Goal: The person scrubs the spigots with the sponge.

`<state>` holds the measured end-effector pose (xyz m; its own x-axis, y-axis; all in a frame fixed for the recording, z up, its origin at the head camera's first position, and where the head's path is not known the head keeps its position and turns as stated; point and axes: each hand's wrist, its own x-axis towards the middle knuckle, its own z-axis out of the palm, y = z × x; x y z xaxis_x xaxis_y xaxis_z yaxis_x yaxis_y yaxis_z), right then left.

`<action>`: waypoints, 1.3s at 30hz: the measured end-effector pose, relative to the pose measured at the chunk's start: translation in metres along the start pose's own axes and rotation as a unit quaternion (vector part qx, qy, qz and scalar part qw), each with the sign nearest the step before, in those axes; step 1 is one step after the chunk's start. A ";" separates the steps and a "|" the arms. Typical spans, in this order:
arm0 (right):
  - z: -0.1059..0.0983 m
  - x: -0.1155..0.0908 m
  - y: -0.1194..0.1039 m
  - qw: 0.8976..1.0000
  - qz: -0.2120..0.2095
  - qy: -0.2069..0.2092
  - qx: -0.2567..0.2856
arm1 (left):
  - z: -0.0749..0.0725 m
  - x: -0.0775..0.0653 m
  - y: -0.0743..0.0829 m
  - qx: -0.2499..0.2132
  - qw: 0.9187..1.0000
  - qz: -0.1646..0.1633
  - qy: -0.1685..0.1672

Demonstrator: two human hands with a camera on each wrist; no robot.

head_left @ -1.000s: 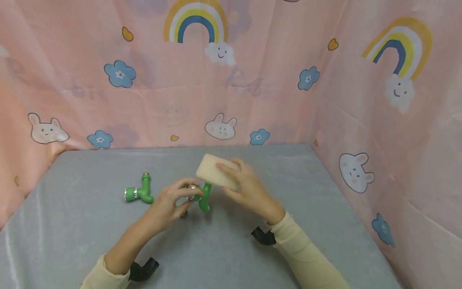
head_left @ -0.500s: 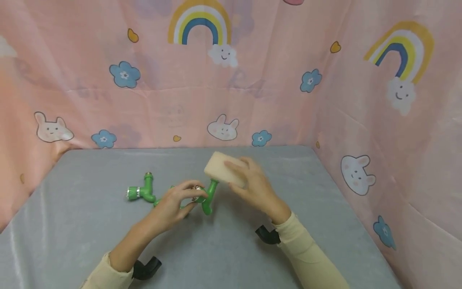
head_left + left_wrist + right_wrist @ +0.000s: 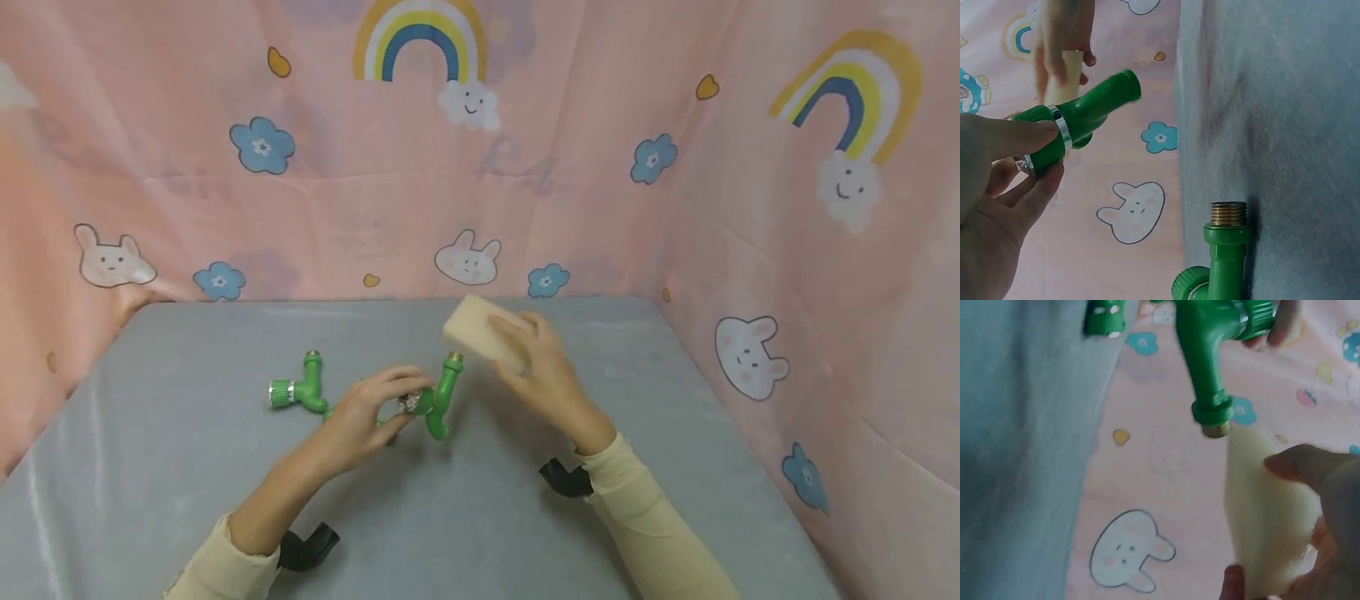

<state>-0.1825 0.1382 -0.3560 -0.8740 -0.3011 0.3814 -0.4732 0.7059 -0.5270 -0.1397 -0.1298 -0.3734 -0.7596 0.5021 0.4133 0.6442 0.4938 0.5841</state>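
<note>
A green tap [image 3: 446, 392] with a brass threaded end is held above the table by my left hand [image 3: 360, 425]. The thumb and fingers grip its ribbed knob, as the left wrist view shows on the tap [image 3: 1100, 100]. My right hand [image 3: 551, 387] holds a cream-coloured sponge [image 3: 480, 327] between thumb and fingers. In the right wrist view the sponge [image 3: 1263, 506] is close to the tap's threaded end [image 3: 1215, 430]; the head view shows a small gap between them.
A second green tap [image 3: 306, 390] lies on the grey table [image 3: 480, 517] to the left. Another green piece [image 3: 327, 414] is mostly hidden behind my left hand. Black curved pieces [image 3: 309, 547] stick out by both wrists. A pink patterned curtain [image 3: 570, 233] stands behind and at the sides.
The sponge has moved up and right, off the tap's upper end, which now shows its brass thread. My left hand and the tap have shifted slightly right.
</note>
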 end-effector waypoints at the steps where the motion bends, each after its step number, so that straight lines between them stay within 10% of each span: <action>1: 0.001 0.000 -0.002 1.000 -0.013 -0.004 0.011 | -0.001 0.000 0.000 0.000 1.000 -0.002 0.000; 6: 0.008 -0.001 -0.010 0.996 -0.056 -0.055 0.035 | -0.003 0.000 -0.001 0.005 1.000 0.000 -0.003; 15: 0.006 -0.002 0.001 0.999 0.035 -0.031 -0.001 | -0.002 -0.003 -0.005 -0.006 1.000 0.000 -0.009; 22: 0.008 -0.002 -0.008 0.997 -0.034 -0.054 0.043 | -0.008 -0.002 -0.003 -0.029 0.999 -0.031 -0.003; 26: 0.014 0.001 0.002 0.997 -0.006 -0.070 0.031 | -0.011 -0.001 -0.002 -0.025 0.999 -0.035 0.003; 31: 0.007 0.003 0.010 0.998 0.040 -0.030 0.023 | -0.012 -0.001 -0.007 -0.075 0.996 -0.051 0.007; 39: 0.012 -0.001 -0.005 0.994 -0.050 -0.064 0.076 | -0.018 -0.001 -0.017 -0.210 0.973 -0.086 0.034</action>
<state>-0.1807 0.1277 -0.3628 -0.8239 -0.4513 0.3428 -0.5613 0.5661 -0.6038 -0.1518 -0.1516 -0.3711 -0.8661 0.3823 0.3220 0.4251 0.2246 0.8768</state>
